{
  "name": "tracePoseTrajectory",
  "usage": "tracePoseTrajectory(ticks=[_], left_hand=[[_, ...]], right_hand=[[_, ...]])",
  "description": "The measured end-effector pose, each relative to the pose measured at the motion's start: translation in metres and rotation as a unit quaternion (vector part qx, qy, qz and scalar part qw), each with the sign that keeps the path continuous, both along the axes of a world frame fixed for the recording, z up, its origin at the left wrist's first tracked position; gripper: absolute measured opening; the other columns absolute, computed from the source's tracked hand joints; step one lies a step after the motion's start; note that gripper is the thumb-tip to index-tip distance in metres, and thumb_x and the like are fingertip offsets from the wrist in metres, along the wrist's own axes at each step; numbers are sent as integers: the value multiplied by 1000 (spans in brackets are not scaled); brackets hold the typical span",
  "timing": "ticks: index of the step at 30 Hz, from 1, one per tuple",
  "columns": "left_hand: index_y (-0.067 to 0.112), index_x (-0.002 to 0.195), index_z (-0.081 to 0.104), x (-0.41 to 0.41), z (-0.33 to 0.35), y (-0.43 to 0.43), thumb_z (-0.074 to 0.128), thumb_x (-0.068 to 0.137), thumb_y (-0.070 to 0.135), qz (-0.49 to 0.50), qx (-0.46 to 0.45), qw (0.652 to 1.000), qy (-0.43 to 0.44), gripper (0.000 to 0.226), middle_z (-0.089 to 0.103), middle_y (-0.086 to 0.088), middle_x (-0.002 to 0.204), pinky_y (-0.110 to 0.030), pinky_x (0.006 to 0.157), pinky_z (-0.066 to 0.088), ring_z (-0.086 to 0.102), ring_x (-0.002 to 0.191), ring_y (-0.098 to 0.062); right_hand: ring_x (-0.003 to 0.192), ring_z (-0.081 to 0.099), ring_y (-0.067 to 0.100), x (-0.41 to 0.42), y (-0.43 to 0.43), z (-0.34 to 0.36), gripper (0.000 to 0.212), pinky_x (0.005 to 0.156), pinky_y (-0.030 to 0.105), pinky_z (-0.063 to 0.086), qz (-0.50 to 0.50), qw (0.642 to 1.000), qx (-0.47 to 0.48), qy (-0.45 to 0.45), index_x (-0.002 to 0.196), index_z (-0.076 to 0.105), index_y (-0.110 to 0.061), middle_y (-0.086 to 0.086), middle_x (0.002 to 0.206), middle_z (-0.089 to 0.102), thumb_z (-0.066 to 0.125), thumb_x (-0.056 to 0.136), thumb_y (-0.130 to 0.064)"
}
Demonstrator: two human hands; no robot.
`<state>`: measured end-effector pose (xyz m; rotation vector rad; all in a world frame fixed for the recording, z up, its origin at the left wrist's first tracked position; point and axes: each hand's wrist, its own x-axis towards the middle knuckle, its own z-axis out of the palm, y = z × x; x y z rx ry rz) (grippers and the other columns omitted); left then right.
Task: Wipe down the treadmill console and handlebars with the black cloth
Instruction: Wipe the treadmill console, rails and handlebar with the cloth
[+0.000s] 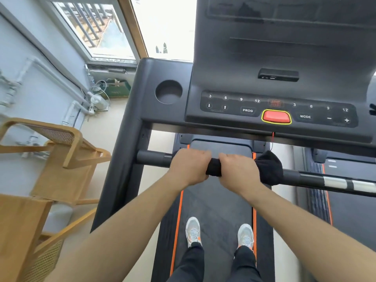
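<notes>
- The wipe is on the front handlebar; the console shows no sign either way, so I judge it possibly left.
- The black cloth wraps the bar at mid-span.
- Left hand and right hand are both curled tight around cloth and bar.

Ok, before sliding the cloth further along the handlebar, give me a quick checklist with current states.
1. Black cloth wrapped round the crossbar: ok.
2. Left hand closed on the bar at the cloth's left end: ok.
3. Right hand closed on the cloth: ok.
4. Bar to the right, with its silver grip sensors, free of obstacles: ok.
5. Red safety key seated in the console: ok.
6. Belt stopped under the shoes: cannot tell.
</notes>
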<state>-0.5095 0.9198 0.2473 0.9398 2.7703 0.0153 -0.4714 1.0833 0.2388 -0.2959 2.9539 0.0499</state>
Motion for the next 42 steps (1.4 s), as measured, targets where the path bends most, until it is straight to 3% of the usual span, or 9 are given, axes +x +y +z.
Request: tracePoseTrajectory(ticks=[6,9,14,22,25,30,37,40,42], left_hand=[[26,72,54,-46,24,5,76,69,41,3,-49,937,-347,26,65,2,74,-28,54,44,61,64,-14],[27,83,59,-28,15,-3,68,68,48,0,-51,980,-192,28,65,6,75,-29,57,47,62,66,-17],[20,85,56,-3,-14,-30,72,71,32,-33,26,994,98,24,65,2,72,-30,56,32,64,62,-24],[26,76,57,-56,29,-24,77,68,35,46,-67,915,-394,24,66,1,78,-32,62,52,65,72,-19],[25,81,55,-38,20,-31,70,70,41,30,-77,968,-236,25,63,5,75,-31,59,45,61,69,-20],[17,84,57,-7,-12,-65,75,71,22,-31,-9,990,138,23,63,-1,70,-31,53,31,63,60,-25],[22,92,69,-60,23,-57,74,64,43,54,-138,940,-308,36,70,1,82,-32,61,52,67,74,-20],[23,91,65,-54,25,-64,72,67,42,61,-144,946,-283,32,69,3,81,-30,57,48,67,75,-19],[21,90,58,-32,10,-76,67,75,33,41,-120,989,-79,21,64,2,79,-29,57,37,63,72,-23]], right_hand=[[82,68,21,-61,-4,32,38,74,36,60,-3,908,-88,-409,101,68,-16,2,90,71,80,69,-32],[77,68,21,-46,-6,23,29,71,38,61,-15,946,-81,-314,94,66,-20,-1,83,69,75,70,-36],[53,60,27,3,-27,-8,27,48,31,39,23,994,-11,102,73,57,-16,3,62,62,81,61,-15],[74,65,19,-71,-36,26,35,66,31,55,-9,900,-104,-423,95,68,-16,2,88,69,81,68,-34],[73,64,20,-59,-44,21,30,64,33,55,-24,932,-99,-347,95,66,-19,1,87,69,77,70,-32],[51,60,25,-9,-66,-8,28,48,27,27,24,996,-4,91,73,58,-18,1,62,63,82,59,-19],[74,66,21,-78,-72,26,35,64,32,55,-7,904,-118,-411,87,64,-16,3,86,68,81,67,-38],[73,66,20,-73,-77,23,35,65,32,56,-21,912,-125,-390,90,64,-18,2,86,69,81,66,-38],[69,63,23,-47,-84,12,29,59,30,45,-25,978,-94,-185,89,61,-20,-1,78,65,77,71,-36]])
